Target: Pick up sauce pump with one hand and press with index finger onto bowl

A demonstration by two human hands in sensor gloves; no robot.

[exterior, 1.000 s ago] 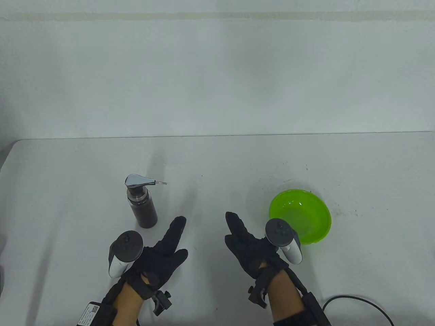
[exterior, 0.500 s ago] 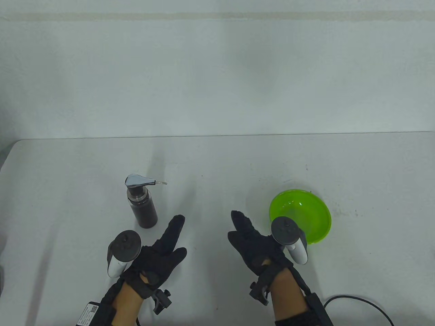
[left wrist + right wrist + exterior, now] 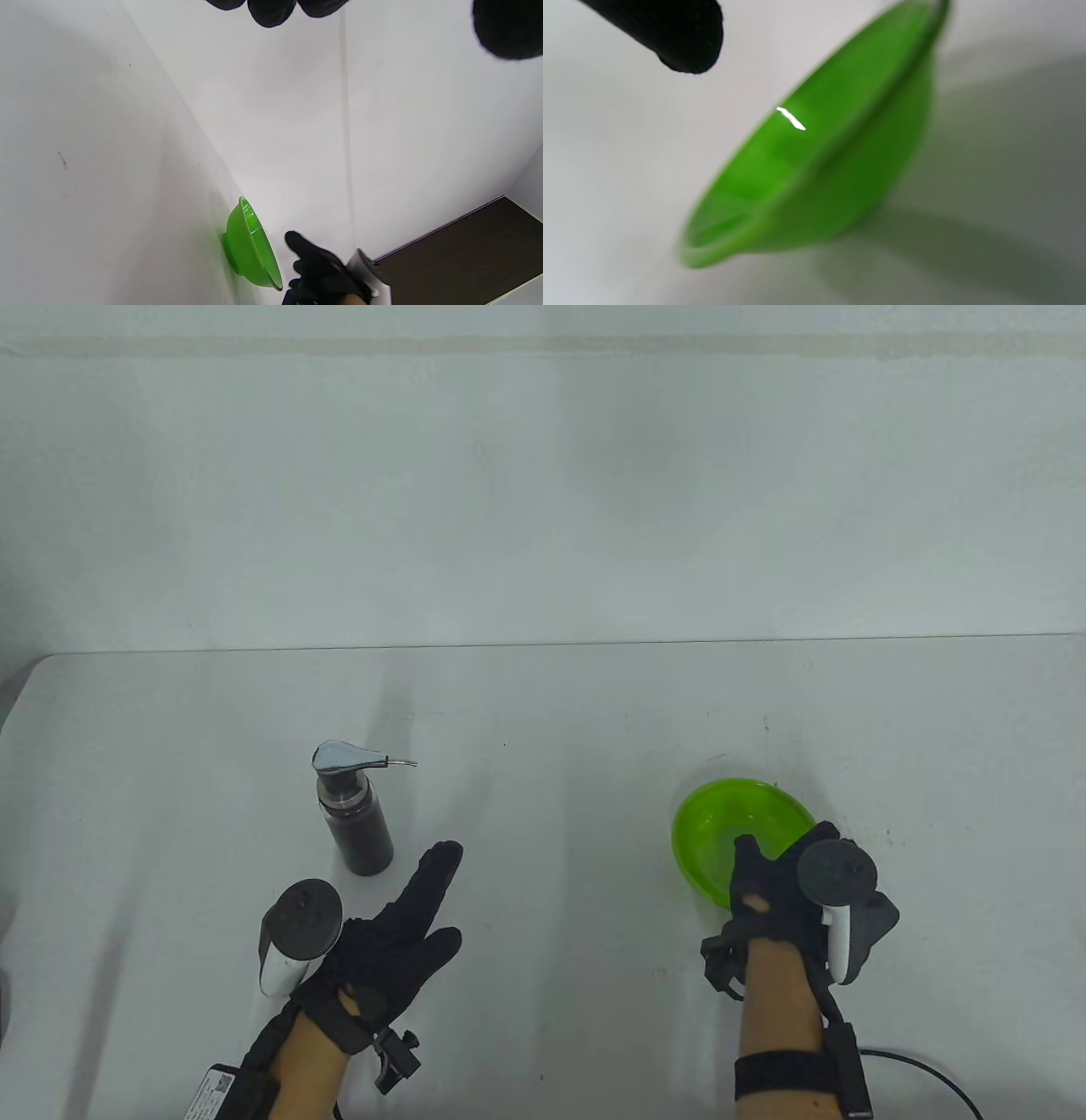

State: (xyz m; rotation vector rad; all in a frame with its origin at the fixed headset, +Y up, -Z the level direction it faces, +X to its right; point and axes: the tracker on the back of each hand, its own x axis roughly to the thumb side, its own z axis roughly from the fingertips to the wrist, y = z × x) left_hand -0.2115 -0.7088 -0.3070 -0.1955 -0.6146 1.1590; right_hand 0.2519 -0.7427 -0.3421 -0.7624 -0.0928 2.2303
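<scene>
The sauce pump (image 3: 355,814), a dark bottle with a chrome pump head, stands upright on the white table (image 3: 543,729) at the left. My left hand (image 3: 441,895) hovers open just to the right of and nearer than the bottle, not touching it; its fingertips (image 3: 271,10) show at the top of the left wrist view. The green bowl (image 3: 721,823) sits at the right. My right hand (image 3: 785,853) is spread over the bowl's near rim, holding nothing. The bowl (image 3: 814,169) fills the right wrist view, with one fingertip (image 3: 683,38) apart from it. The left wrist view also shows the bowl (image 3: 248,245) and my right hand (image 3: 314,267).
A black cable (image 3: 925,1069) lies at the table's near right corner. The table's back edge meets a white wall (image 3: 543,475). A dark surface (image 3: 466,254) lies beyond the table's right side. Small dark specks mark the table near the bowl.
My right hand has moved right from the table's middle to over the bowl's near rim and turned. My left hand has shifted only slightly. The pump and the bowl have not moved.
</scene>
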